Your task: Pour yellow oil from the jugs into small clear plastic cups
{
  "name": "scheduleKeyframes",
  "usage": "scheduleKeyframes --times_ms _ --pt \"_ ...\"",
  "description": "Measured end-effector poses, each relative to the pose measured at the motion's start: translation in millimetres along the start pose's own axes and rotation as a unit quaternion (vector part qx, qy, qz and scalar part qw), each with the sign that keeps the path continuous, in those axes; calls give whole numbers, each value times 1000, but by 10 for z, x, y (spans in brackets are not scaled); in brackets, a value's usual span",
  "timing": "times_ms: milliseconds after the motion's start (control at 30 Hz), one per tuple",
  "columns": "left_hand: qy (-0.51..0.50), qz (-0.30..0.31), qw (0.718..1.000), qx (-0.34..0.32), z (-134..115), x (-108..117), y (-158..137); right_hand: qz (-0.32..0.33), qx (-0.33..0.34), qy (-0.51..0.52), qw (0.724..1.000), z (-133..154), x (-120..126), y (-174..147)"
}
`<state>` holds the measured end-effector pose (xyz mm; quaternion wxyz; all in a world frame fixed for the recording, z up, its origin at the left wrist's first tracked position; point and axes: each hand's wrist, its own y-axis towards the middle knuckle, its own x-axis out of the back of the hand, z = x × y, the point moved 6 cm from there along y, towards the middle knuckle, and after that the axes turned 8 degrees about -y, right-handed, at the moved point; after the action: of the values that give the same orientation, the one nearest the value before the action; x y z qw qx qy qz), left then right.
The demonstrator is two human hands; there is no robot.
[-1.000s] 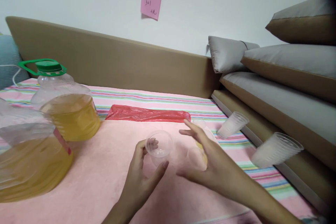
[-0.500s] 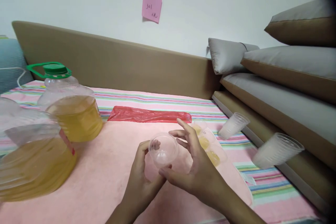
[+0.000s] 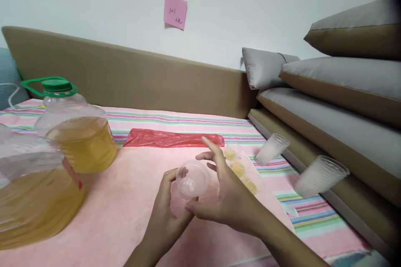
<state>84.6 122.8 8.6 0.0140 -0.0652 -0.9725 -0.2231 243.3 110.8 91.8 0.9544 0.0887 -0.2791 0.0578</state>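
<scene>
Centrally, we see the clear cup (image 3: 191, 180) over the pink mat (image 3: 125, 200), our left hand (image 3: 166, 208) curled round it, thumb in front. Our right hand (image 3: 230, 198) arches beside it, fingers spread; we cannot tell whether they touch. Cups of yellow liquid (image 3: 238, 170) sit rightward; a green-capped jug (image 3: 84, 144) stands left.

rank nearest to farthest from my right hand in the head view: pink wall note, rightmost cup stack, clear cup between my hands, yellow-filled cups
1. Clear cup, just left of the right hand
2. Yellow-filled cups, just beyond the hand, to its right
3. Rightmost cup stack, farther right, beside the cushions
4. Pink wall note, high on the far side
</scene>
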Motion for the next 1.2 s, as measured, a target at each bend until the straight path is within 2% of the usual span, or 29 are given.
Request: scheduleKeyframes --times_ms 100,500,633,767,900,1067,1200 --pt "-5 -1 1000 5 56 -8 -21 26 -20 -2 999 -12 -3 23" --pt "-13 19 999 40 104 -56 6 10 11 -36 999 -18 23 90" --pt "42 4 999 15 146 -45 3 -9 37 -80 996 -83 198 222" --pt "65 -8 998 1 191 -32 1 -41 46 -114 992 -296 534 516" --pt "39 -39 998 14 208 4 17 -40 11 -158 987 -629 746 782" --pt "4 -86 992 89 271 69 21 -19 -30 -231 972 -1015 743 853" --pt "-11 -104 988 114 251 88 16 -2 -44 -249 967 -1204 694 811"
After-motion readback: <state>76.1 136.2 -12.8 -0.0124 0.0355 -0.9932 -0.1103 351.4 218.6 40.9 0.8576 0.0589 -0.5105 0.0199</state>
